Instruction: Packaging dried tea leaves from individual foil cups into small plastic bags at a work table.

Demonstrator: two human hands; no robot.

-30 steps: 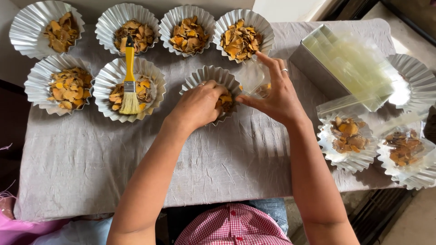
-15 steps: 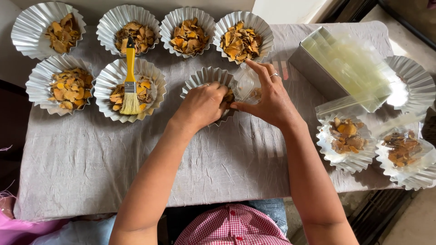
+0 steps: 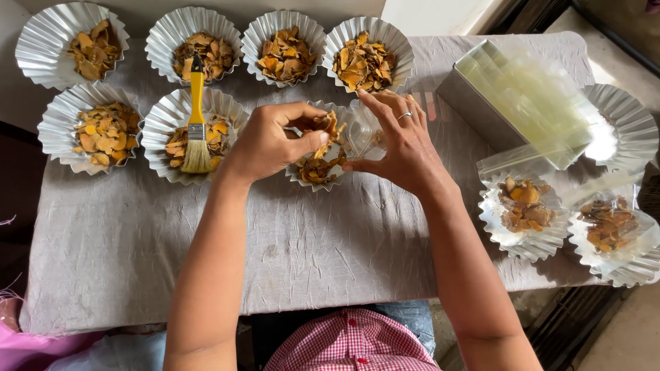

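Left hand [image 3: 265, 141] pinches crisp, orange-brown chips [image 3: 317, 161].

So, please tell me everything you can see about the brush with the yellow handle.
The brush has a flat yellow handle, a silver metal band and pale, slightly spread bristles. It lies across a pleated foil cup of orange-brown dried slices, in the second row. The handle points away from the person, reaching over the cup's far rim; the bristles rest near the cup's near rim. No hand touches it: the left hand is just right of it, at the neighbouring cup.
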